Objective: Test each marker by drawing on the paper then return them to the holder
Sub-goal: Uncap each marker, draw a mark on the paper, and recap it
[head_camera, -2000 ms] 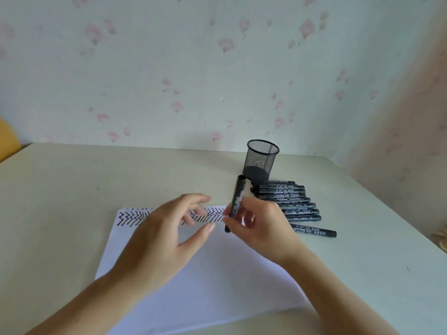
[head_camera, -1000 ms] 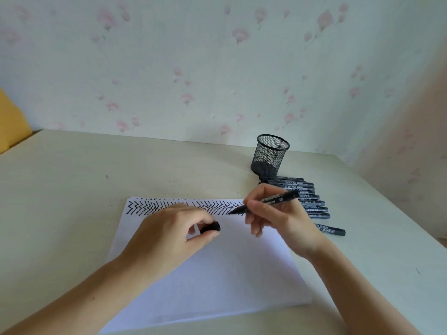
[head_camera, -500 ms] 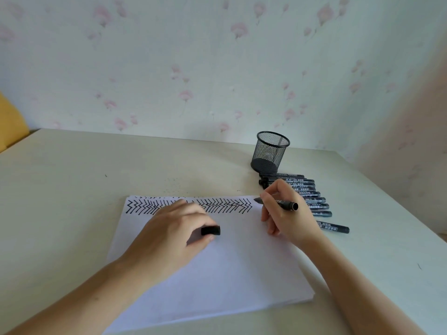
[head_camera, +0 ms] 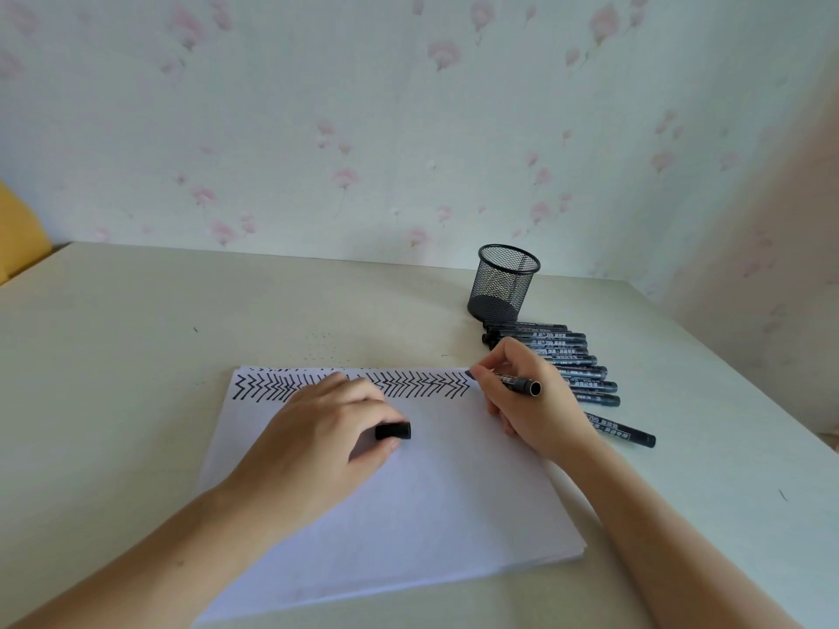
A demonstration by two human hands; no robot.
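A stack of white paper (head_camera: pixel 408 501) lies on the table, with a row of black zigzag marks (head_camera: pixel 422 384) along its far edge. My right hand (head_camera: pixel 526 401) grips an uncapped black marker (head_camera: pixel 520 383), its tip at the paper's top right corner, at the end of the marks. My left hand (head_camera: pixel 327 429) rests on the paper and pinches the black marker cap (head_camera: pixel 393 431). Several capped black markers (head_camera: pixel 572 360) lie in a row on the table, right of my right hand. A black mesh holder (head_camera: pixel 504 283) stands upright behind them.
The pale table (head_camera: pixel 136 356) meets a flowered wall at the back and right. One marker (head_camera: pixel 622 431) lies apart from the row, nearer me. A yellow object (head_camera: pixel 18 233) shows at the far left edge.
My left hand pulled the cap off the marker and settled on the paper with it. My right hand turned the marker tip down and moved it right along the marks to the paper's corner.
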